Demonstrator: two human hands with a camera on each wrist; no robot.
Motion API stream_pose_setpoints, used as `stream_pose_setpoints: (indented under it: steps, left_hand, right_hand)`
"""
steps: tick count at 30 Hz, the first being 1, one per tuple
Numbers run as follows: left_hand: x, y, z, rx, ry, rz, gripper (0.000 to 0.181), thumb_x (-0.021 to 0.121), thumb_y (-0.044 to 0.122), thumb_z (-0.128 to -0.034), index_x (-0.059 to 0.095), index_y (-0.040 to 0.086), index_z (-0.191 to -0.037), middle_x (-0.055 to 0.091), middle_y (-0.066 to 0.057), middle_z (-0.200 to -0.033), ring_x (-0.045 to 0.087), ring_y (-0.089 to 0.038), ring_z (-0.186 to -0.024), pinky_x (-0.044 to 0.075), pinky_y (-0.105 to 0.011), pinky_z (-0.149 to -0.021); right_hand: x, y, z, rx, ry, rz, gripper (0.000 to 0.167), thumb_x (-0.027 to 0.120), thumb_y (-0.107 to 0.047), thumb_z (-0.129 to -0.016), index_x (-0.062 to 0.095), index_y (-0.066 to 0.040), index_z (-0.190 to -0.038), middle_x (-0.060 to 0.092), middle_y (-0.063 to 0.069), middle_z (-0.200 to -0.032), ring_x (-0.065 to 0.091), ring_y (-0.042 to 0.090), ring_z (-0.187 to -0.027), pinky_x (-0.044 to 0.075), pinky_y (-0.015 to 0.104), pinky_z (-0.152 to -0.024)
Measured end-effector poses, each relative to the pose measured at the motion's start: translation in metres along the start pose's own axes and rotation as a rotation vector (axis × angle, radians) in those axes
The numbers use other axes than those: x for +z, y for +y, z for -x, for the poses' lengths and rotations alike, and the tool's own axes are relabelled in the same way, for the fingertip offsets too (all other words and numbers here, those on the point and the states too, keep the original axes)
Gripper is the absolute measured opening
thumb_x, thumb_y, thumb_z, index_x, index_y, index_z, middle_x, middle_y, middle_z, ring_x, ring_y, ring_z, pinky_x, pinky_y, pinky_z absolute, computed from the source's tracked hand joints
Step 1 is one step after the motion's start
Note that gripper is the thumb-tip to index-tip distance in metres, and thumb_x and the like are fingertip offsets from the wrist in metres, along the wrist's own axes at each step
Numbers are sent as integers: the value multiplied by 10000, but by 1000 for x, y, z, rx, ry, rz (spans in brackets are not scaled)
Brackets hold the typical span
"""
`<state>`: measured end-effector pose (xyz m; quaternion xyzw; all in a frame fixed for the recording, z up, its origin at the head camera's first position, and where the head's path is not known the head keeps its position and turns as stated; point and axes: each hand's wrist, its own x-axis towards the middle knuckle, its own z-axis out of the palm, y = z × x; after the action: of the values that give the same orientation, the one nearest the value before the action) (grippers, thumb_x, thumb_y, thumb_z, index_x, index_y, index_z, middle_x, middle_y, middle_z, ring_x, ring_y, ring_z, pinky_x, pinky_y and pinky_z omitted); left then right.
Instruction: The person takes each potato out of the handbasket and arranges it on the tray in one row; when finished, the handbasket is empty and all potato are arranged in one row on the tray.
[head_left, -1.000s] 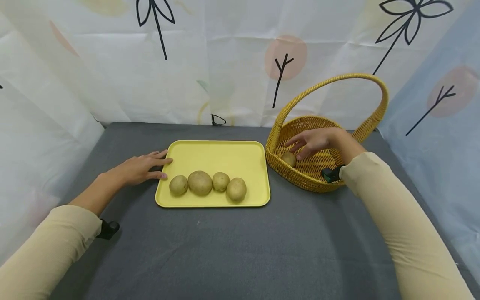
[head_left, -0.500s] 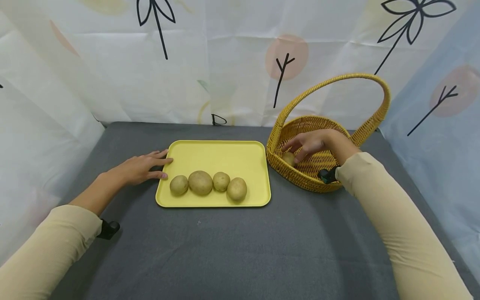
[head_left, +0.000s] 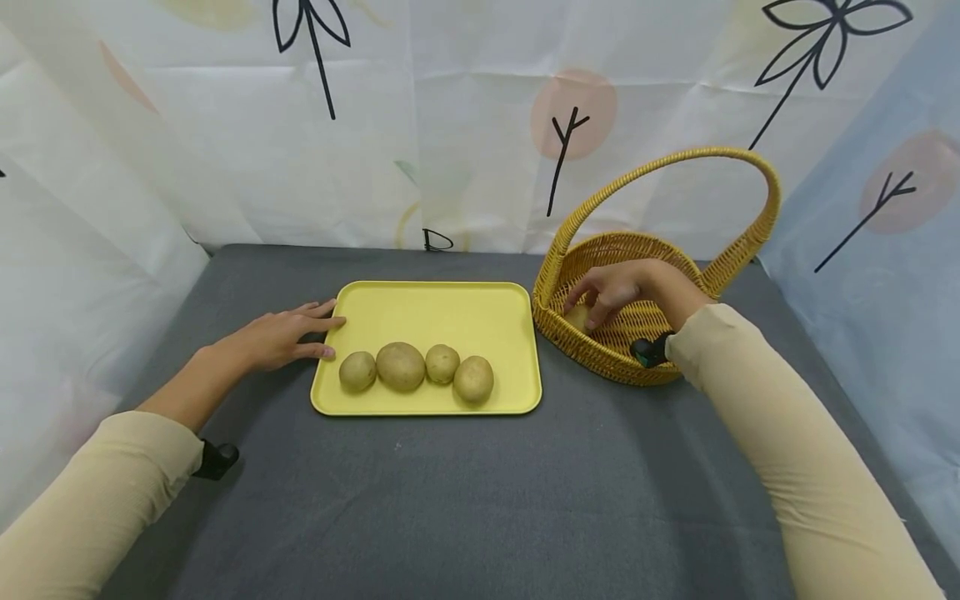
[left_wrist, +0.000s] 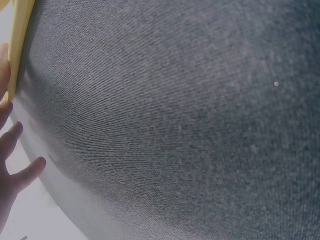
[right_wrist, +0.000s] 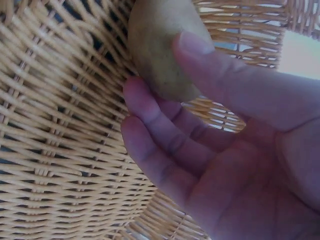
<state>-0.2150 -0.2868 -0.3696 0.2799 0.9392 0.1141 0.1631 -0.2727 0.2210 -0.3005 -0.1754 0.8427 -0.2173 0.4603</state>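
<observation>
My right hand (head_left: 618,287) reaches into the yellow wicker basket (head_left: 678,157) at the right. In the right wrist view, its thumb lies on a potato (right_wrist: 162,50) and the fingers curl round the far side. In the head view that hand partly covers the potato. At the left, my left hand (head_left: 281,337) has its fingers spread, with the fingertips on the left edge of the yellow tray (head_left: 427,312). A row of several potatoes, among them a large potato (head_left: 401,367), lies along the tray's near side.
A dark grey cloth (head_left: 450,500) covers the table. A printed white curtain (head_left: 465,125) hangs behind it and at both sides. The basket's tall handle arches over my right hand. Tray and basket stand close together.
My right hand has moved slightly left and closed its thumb and fingers on the potato in the basket. The left hand, the tray and its potatoes stay put.
</observation>
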Motion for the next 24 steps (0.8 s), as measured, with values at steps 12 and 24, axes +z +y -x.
stream_pose_setpoints:
  steps: [12, 24]
  left_hand:
    - [0, 1, -1, -7, -12, -8, 696, 620, 453, -964, 431, 70, -1514, 217, -248, -1606, 193, -504, -1448, 228, -775, -1010]
    - [-1, 0, -2, -22, -24, -2, 719, 611, 486, -958, 416, 88, -1524, 198, -237, -1616, 164, -491, -1462, 216, -767, -1028]
  right_hand:
    - [0, -5, 22, -199, 149, 221, 445, 665, -99, -960, 543, 8, -1374, 604, 135, -1212, 564, 279, -1109, 465, 433, -900]
    - [1, -20, 63, -255, 150, 185, 431, 662, -42, -956, 529, -4, -1365, 521, 149, -1338, 535, 327, -1247, 464, 470, -1015]
